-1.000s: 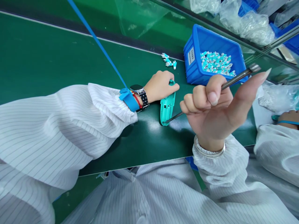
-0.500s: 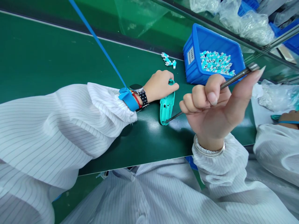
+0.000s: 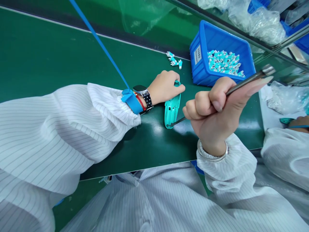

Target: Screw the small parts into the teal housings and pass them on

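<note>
Right hand (image 3: 212,109): curled into a tight fist around a slim steel pick (image 3: 260,74), thumb lately lowered from upright to lying along the shaft, whole hand tipped over with it. Pick tip: not shifted, at the lower end of a teal plastic housing (image 3: 172,109), apparently touching, exact seat hidden. Firmer hold, same contact point. Housing: lying lengthwise on the green tabletop (image 3: 60,54), small openings facing up, upper end gripped under the curled fingers of the left hand (image 3: 164,88), unchanged. Just beyond: blue plastic bin (image 3: 202,51) heaped with small teal parts (image 3: 223,61), a few loose parts (image 3: 172,58) beside it. On the left wrist: blue strap (image 3: 131,101), wristwatch (image 3: 142,95). Far right: co-worker's hand (image 3: 299,124), well apart.
</note>
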A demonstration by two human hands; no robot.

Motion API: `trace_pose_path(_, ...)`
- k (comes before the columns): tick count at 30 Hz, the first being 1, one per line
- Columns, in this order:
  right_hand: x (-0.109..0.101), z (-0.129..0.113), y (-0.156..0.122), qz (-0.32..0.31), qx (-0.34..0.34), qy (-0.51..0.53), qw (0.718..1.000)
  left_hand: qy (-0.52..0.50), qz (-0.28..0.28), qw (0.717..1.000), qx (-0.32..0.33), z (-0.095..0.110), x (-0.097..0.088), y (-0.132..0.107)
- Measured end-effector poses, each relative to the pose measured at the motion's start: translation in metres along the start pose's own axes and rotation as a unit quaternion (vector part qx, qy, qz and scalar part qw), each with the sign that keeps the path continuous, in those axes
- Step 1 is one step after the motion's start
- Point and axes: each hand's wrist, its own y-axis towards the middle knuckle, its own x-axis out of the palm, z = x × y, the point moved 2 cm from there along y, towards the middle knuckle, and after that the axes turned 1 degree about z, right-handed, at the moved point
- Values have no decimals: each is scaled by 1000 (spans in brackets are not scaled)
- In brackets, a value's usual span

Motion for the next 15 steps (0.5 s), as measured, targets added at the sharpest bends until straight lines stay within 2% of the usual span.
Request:
trace_pose_path(9, 2, 10, -4, 57, -72, -62, 994, 19, -13, 1000, -1, 5, -4, -2)
trace_pose_path(15, 2, 17, -3, 29, -68, -54, 996, 17, -23, 1000, 3, 4, -5, -1)
